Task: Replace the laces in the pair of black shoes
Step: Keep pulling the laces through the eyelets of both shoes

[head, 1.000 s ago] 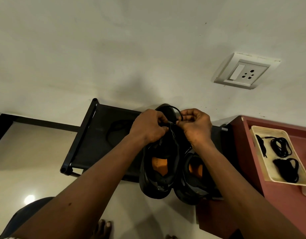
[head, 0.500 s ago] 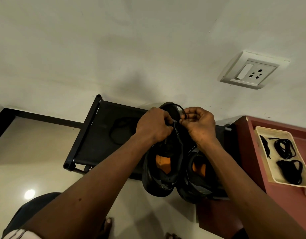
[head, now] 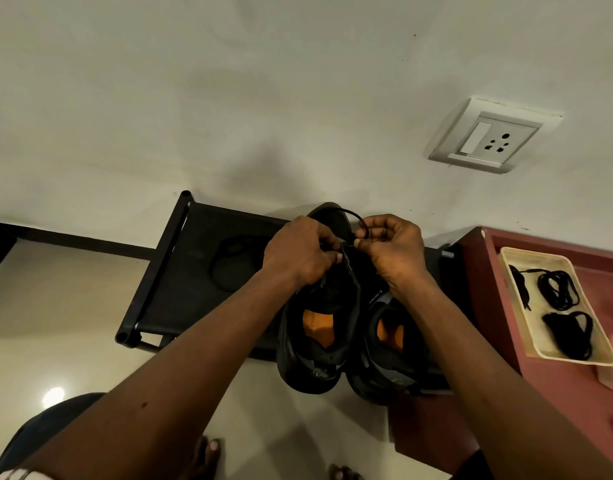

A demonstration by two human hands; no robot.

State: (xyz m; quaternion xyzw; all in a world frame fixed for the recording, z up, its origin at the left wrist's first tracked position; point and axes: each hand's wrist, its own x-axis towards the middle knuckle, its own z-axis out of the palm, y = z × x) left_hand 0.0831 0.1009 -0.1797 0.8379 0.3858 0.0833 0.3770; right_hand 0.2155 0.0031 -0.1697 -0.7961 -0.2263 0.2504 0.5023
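Two black fabric shoes with orange insoles [head: 384,372] sit side by side, touching, on the right part of a low black fabric-topped rack [head: 194,271] against the wall. The left hand [head: 298,252] has its fingers curled round the upper of the left-side shoe [head: 308,362], near the tongue. The right hand [head: 393,251] pinches a thin black round lace [head: 350,213] (it arcs over the toe) between thumb and fingertips, close to the left hand.
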